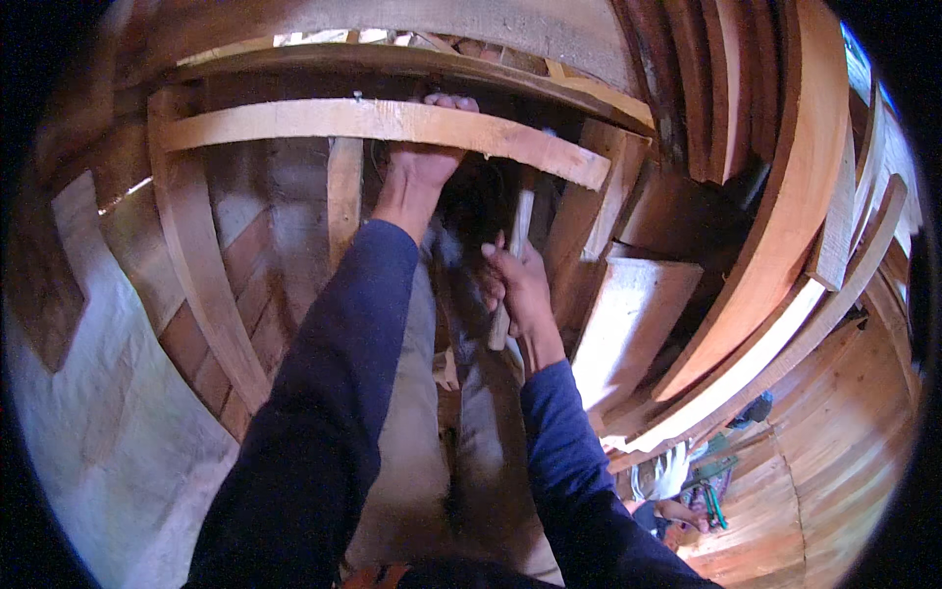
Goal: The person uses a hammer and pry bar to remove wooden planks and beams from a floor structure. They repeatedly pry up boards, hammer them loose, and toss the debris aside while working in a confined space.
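A pale wooden board [294, 120] runs crosswise in front of me, over an upright wooden leg [344, 191]. My left hand [424, 162] is closed around it, with the palm below and the fingertips over its top edge. A nail [358, 95] sticks up from the board's top, left of that hand. My right hand [522, 285] grips the wooden handle of what looks like a hammer [523, 216], held upright below the board's right part. The tool's head is dark and mostly hidden by the board.
Long curved-looking planks [775, 216] lean at the right. A light board [638, 314] stands beside my right forearm. A slanted wooden post [196, 226] and a pale sheet [108, 393] are at the left. At the lower right, another person's hand [682, 510] is near a green tool [716, 506].
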{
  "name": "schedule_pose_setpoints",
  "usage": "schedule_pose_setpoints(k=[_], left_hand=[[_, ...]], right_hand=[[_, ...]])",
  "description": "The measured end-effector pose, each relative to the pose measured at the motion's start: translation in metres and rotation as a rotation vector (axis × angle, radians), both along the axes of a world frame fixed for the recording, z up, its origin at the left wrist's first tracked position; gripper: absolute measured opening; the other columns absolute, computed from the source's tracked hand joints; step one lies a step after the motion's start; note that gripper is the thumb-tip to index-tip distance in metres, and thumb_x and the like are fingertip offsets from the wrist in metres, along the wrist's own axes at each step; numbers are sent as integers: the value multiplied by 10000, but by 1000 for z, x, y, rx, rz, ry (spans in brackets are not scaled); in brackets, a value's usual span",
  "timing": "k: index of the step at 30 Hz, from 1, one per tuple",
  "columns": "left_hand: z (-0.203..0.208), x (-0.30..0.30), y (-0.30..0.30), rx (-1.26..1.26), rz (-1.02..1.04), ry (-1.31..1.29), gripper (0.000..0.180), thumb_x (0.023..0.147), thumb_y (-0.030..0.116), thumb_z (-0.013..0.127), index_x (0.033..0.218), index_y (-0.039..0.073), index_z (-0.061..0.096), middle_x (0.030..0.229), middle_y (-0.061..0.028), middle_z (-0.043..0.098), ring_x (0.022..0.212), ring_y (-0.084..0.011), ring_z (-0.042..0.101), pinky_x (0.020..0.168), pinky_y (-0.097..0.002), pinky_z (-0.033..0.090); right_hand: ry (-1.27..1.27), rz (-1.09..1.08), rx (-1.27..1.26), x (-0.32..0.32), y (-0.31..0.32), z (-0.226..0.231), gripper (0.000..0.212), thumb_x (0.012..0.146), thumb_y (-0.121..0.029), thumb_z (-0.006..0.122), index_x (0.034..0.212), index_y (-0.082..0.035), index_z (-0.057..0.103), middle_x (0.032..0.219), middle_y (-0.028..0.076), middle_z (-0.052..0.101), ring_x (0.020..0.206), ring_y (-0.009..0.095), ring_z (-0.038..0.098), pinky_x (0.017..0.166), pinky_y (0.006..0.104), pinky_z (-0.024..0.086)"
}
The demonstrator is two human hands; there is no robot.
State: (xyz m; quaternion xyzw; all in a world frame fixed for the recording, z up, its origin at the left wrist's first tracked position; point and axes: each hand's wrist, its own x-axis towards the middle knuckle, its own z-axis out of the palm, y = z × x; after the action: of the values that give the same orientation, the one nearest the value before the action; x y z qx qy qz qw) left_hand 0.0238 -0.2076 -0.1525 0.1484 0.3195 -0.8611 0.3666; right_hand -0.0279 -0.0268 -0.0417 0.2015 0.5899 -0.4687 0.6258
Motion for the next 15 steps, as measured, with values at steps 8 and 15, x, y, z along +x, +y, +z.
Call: schedule_pose_setpoints(k=[8,15], left_hand=[[-17,6,-7,-57,-35,-114,314,833,348,507,682,78,560,686,-104,566,725,-267,541,840,-443,437],[11,-3,1,-206,-90,-393,306,848,310,517,675,70,596,714,-105,597,755,-272,544,854,-431,438]], right_hand=[[-44,-26,-69,0,10,2,198,857,-93,584,933,-105,402,591,-2,432,432,91,403,369,262,374],[-51,-31,5,-11,8,14,221,848,-88,581,961,-116,393,608,-4,404,419,100,376,357,273,361]])
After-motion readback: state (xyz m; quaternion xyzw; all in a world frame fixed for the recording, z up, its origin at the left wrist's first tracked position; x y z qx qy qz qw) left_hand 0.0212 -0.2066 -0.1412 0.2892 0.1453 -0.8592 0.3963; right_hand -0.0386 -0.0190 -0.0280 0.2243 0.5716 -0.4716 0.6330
